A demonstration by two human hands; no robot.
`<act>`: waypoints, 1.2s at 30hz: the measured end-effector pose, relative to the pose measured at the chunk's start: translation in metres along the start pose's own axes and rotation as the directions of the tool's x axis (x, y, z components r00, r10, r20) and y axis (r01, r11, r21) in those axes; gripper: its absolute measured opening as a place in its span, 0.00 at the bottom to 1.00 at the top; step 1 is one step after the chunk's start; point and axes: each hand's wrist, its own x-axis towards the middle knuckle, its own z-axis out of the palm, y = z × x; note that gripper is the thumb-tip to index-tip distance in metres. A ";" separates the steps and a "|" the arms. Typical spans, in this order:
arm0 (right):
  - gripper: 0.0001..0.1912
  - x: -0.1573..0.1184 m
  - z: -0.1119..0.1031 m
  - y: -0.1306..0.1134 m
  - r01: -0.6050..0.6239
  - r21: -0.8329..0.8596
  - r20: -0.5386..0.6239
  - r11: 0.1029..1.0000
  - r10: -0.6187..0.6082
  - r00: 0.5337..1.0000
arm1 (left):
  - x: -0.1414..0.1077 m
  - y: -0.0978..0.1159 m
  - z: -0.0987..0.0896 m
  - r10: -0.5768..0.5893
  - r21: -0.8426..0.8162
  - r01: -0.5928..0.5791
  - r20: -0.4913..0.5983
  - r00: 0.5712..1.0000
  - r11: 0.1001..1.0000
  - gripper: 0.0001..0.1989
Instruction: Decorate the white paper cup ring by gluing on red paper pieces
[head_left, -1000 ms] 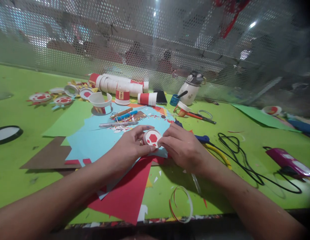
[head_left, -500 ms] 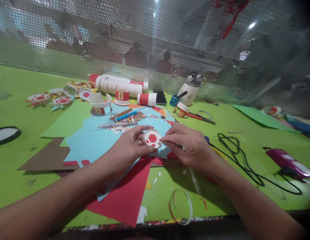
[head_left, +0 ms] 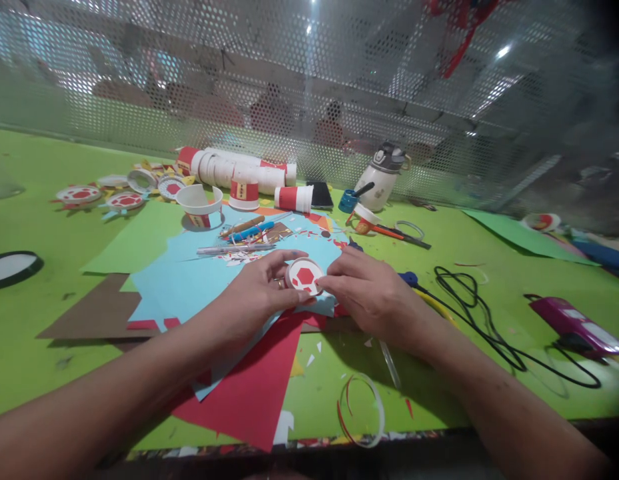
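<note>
Between the thumb and fingers of my left hand (head_left: 262, 283) is a cut-off paper cup base (head_left: 305, 275), its white round face tilted up toward me. A red hexagon sits at its middle, with smaller red pieces around it near the rim. My right hand (head_left: 374, 290) is closed, its fingertips pressed together against the right edge of that face. Whatever lies under those fingertips is too small or hidden to name. Below both hands is a light blue paper sheet (head_left: 184, 267), with a red sheet (head_left: 249, 393) nearer the front edge.
Finished-looking red-dotted discs (head_left: 79, 195) lie at the back left. Paper cups (head_left: 244, 177) and a bottle (head_left: 379, 177) stand or lie along the mesh screen. Pens (head_left: 234, 250) and scraps are beyond my hands. A black cord (head_left: 482, 320) runs to a purple device (head_left: 574, 323).
My right fingertips have shifted slightly and now press closer onto the right edge of the cup base. My left hand keeps its hold, almost unmoved.
</note>
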 end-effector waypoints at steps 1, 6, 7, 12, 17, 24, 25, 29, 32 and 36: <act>0.10 0.000 0.000 0.000 -0.002 0.006 0.007 1.000 0.002 1.000 | 0.000 0.000 0.000 -0.002 0.006 0.002 -0.004 1.000 1.000 0.27; 0.12 -0.001 -0.001 -0.003 -0.042 0.030 0.059 0.999 0.040 0.997 | -0.001 0.002 -0.001 -0.008 0.040 0.009 -0.013 1.000 0.999 0.28; 0.12 -0.001 -0.001 -0.003 -0.050 0.031 0.067 0.998 0.047 0.997 | -0.001 0.003 -0.001 -0.007 0.054 0.008 -0.021 1.000 0.999 0.28; 0.12 0.000 -0.002 -0.006 -0.070 0.049 0.068 0.996 0.067 0.995 | 0.000 0.002 -0.001 -0.004 0.034 0.004 -0.007 1.000 0.999 0.28; 0.13 0.000 0.001 -0.008 -0.107 0.047 0.037 0.993 0.105 0.994 | 0.002 -0.004 -0.003 0.038 -0.043 -0.038 0.005 0.999 0.998 0.27; 0.13 0.002 0.010 -0.018 -0.168 0.026 -0.027 0.985 0.169 0.985 | 0.001 -0.004 0.002 0.078 -0.024 -0.079 -0.072 0.994 0.997 0.27; 0.14 0.002 0.012 -0.019 -0.179 0.020 -0.038 0.984 0.179 0.983 | 0.001 -0.004 0.003 0.086 -0.025 -0.088 -0.075 0.993 0.996 0.26; 0.14 0.001 0.015 -0.023 -0.233 0.027 -0.087 0.972 0.235 0.968 | 0.001 -0.007 0.002 0.096 -0.033 -0.099 -0.065 0.993 0.995 0.27; 0.12 0.002 0.012 -0.024 -0.266 0.086 -0.173 0.960 0.277 0.945 | 0.001 -0.008 0.000 0.091 -0.054 -0.095 -0.069 0.993 0.994 0.28; 0.10 0.003 0.007 -0.023 -0.303 0.180 -0.233 0.936 0.340 0.911 | 0.002 -0.008 -0.001 0.090 -0.086 -0.096 -0.069 0.994 0.992 0.29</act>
